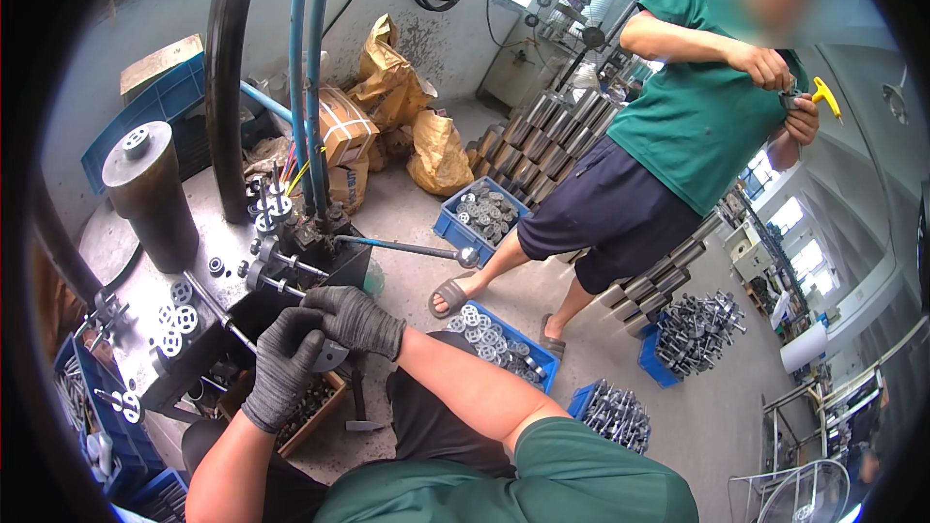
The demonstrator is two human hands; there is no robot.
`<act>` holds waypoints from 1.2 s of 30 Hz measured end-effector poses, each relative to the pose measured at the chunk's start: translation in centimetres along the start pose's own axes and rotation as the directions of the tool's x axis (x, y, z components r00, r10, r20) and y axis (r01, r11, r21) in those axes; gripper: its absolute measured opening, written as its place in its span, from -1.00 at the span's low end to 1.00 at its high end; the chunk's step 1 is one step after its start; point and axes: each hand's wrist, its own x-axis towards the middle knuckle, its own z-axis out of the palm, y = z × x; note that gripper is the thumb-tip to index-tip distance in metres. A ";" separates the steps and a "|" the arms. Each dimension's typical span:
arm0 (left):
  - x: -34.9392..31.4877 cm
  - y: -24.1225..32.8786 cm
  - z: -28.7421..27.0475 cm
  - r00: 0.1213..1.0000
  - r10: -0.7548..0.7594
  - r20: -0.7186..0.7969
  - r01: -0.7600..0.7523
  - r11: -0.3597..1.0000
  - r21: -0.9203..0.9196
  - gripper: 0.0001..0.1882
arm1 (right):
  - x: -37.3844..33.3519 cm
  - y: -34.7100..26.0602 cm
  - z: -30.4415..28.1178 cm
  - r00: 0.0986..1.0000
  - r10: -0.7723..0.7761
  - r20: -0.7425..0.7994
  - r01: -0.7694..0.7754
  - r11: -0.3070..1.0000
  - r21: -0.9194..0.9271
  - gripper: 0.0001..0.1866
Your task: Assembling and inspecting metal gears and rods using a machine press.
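Note:
My left hand (pixel 281 368), in a grey knit glove, is closed, its fingers curled beside a round metal disc (pixel 332 357) that shows partly between my hands. My right hand (pixel 356 319), gloved the same way, bends over the disc with its fingers closed; what lies inside them is hidden. Just beyond my fingers, a shaft with a dark round collar (pixel 256 275) points toward my right hand from the machine. A long metal rod (pixel 221 315) slants across the bench to my left hand.
Slotted discs (pixel 171 341) lie on the metal bench by a dark tapered cylinder (pixel 155 199). A ball-ended lever (pixel 467 257) juts right. Below is a box of small parts (pixel 312 412); a blue crate of discs (pixel 547 361) stands right. Another person (pixel 668 126) stands beyond, holding a yellow-handled tool (pixel 826 97).

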 end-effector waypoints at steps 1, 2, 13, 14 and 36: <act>0.0 0.0 0.0 1.000 -0.002 0.000 0.002 1.000 -0.003 -0.77 | 0.0 0.1 0.0 1.000 0.000 -0.001 0.000 1.000 -0.002 -0.84; 0.1 0.0 0.1 1.000 -0.004 0.001 0.004 1.000 -0.007 -0.77 | 0.0 0.3 0.0 1.000 -0.004 -0.006 0.004 1.000 -0.007 -0.83; 0.4 -0.1 0.3 0.999 0.044 0.005 -0.044 0.998 0.053 -0.76 | -0.1 -0.1 -0.6 1.000 0.023 0.007 -0.023 0.999 -0.039 -0.81; 0.4 -0.1 0.3 0.998 0.069 0.011 -0.070 0.996 0.056 -0.75 | -0.1 0.0 -0.6 1.000 0.021 0.005 -0.021 0.999 -0.042 -0.81; -16.2 -6.8 -7.3 0.930 -0.263 0.256 0.067 0.807 0.587 -0.65 | -3.7 4.4 -5.9 0.991 0.021 0.136 -0.019 1.000 -0.022 -0.73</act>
